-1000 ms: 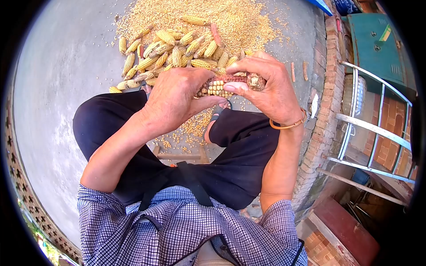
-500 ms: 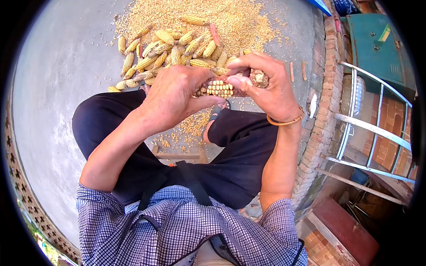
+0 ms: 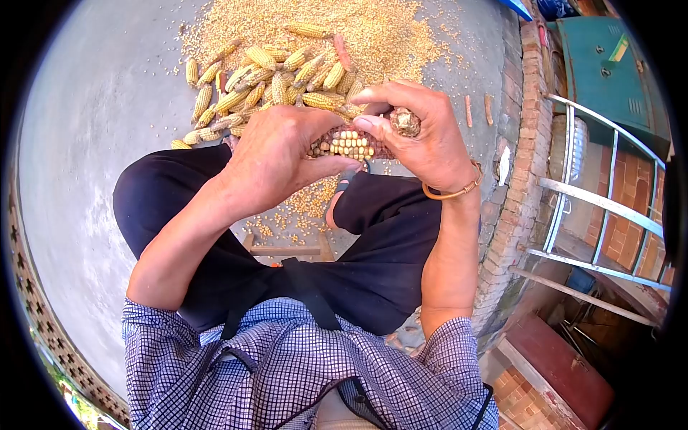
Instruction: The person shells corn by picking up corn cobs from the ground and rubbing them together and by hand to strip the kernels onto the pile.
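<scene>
Between my two hands lies a partly stripped corn cob [image 3: 350,145], held sideways above my knees. Pale yellow kernels still cover its middle, while bare reddish core shows at both sides of them. My left hand [image 3: 276,147] is closed around the cob's left end, thumb below and fingers above, hiding that end. With my right hand [image 3: 426,136] I grip the other end; its thumb presses at the edge of the kernels, and the cob's stub pokes out by the palm. Beyond my hands, unshelled ears of corn [image 3: 252,93] lie heaped on the concrete.
Loose kernels [image 3: 358,29] spread widely behind the ears, and more kernels [image 3: 304,209] lie between my feet. Bare cobs [image 3: 489,110] rest at the right. A brick edging [image 3: 529,107], a pale metal rail frame [image 3: 609,208] and a green cabinet [image 3: 609,72] stand on the right.
My right hand has shifted slightly left with the cob's end, and its thumb has moved a little left and up. Both hands keep their hold.
</scene>
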A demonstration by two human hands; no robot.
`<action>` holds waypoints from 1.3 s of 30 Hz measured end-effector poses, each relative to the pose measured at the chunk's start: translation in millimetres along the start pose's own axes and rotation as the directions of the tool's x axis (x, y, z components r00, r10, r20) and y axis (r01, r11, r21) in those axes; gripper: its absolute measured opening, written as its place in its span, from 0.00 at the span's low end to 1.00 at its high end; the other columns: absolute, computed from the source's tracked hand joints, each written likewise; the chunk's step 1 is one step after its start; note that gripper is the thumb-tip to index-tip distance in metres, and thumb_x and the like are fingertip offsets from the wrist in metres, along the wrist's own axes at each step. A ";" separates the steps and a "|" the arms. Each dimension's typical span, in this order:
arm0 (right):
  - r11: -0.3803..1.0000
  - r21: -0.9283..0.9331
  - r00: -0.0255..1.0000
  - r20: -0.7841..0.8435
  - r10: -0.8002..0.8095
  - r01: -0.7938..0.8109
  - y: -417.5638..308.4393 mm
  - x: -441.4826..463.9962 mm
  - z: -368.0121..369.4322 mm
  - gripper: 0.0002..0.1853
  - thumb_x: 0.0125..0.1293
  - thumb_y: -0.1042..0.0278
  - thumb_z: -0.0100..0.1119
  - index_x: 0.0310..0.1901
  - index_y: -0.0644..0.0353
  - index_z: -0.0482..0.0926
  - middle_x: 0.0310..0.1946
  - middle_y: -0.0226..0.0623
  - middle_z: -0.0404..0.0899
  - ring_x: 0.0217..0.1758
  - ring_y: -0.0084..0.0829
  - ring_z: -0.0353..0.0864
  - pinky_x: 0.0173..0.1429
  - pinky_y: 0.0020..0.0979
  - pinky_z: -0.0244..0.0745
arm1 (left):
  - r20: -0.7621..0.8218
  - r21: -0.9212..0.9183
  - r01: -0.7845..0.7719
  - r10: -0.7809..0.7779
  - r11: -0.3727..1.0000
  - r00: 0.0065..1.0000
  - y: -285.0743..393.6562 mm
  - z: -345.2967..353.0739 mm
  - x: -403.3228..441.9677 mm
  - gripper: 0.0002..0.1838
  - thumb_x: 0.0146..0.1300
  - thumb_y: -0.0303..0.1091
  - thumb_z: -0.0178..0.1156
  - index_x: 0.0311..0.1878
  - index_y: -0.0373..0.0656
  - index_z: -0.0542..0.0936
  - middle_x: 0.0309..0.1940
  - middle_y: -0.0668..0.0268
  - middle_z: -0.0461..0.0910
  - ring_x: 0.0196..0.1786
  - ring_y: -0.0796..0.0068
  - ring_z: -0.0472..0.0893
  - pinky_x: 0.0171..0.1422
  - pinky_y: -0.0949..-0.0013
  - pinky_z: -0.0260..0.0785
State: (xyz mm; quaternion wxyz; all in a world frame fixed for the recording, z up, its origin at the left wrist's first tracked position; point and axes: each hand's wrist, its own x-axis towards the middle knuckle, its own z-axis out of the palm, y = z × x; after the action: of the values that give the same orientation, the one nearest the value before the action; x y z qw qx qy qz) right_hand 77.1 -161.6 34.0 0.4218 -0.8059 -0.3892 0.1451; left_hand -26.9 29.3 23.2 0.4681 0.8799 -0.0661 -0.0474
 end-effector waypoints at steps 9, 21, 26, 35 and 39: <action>0.999 -0.013 0.989 0.140 -0.041 0.044 -1.7 4.5 -3.2 0.12 0.53 0.66 0.76 0.37 0.60 0.86 0.27 0.36 0.84 0.34 0.31 0.83 0.40 0.32 0.76 | -0.009 0.092 -0.050 0.051 0.994 0.999 -4.1 1.1 -2.3 0.23 0.51 0.38 0.75 0.47 0.36 0.82 0.30 0.56 0.82 0.30 0.60 0.83 0.36 0.61 0.73; 0.947 0.228 0.971 0.126 0.202 -0.226 -9.9 -0.1 -6.9 0.11 0.57 0.70 0.73 0.39 0.66 0.85 0.29 0.37 0.83 0.31 0.24 0.83 0.37 0.28 0.76 | -0.071 0.128 -0.149 0.159 0.981 0.985 -8.0 4.8 -0.9 0.23 0.49 0.40 0.76 0.46 0.38 0.83 0.30 0.56 0.83 0.33 0.57 0.83 0.39 0.61 0.74; 0.980 0.196 0.993 0.109 -0.039 0.017 4.2 0.8 -8.5 0.13 0.55 0.69 0.76 0.39 0.66 0.85 0.31 0.35 0.82 0.33 0.23 0.81 0.38 0.27 0.75 | -0.067 0.059 -0.141 0.145 0.988 0.987 -10.3 3.6 0.0 0.22 0.51 0.39 0.76 0.46 0.36 0.83 0.28 0.57 0.83 0.30 0.61 0.84 0.37 0.62 0.74; 0.998 0.058 0.982 0.184 -0.049 0.039 -2.2 1.1 -10.3 0.11 0.56 0.67 0.74 0.38 0.61 0.86 0.28 0.38 0.83 0.30 0.31 0.82 0.37 0.32 0.75 | -0.019 -0.068 -0.100 0.099 0.993 0.995 -8.8 4.4 0.1 0.22 0.52 0.37 0.76 0.47 0.33 0.83 0.26 0.59 0.82 0.22 0.71 0.81 0.28 0.68 0.71; 0.995 -0.003 0.988 0.116 -0.103 0.104 2.8 0.3 -5.7 0.11 0.56 0.66 0.74 0.38 0.61 0.86 0.28 0.39 0.83 0.30 0.32 0.83 0.37 0.32 0.75 | -0.025 -0.099 -0.090 0.088 0.991 0.996 -6.6 4.2 0.3 0.21 0.53 0.36 0.76 0.46 0.34 0.83 0.26 0.58 0.82 0.24 0.72 0.82 0.30 0.67 0.71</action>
State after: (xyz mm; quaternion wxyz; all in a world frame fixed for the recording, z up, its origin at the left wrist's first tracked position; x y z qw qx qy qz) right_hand 81.9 -165.5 35.3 0.4019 -0.7767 -0.4551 0.1678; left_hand -26.7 29.4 15.4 0.5139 0.8520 -0.0980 -0.0206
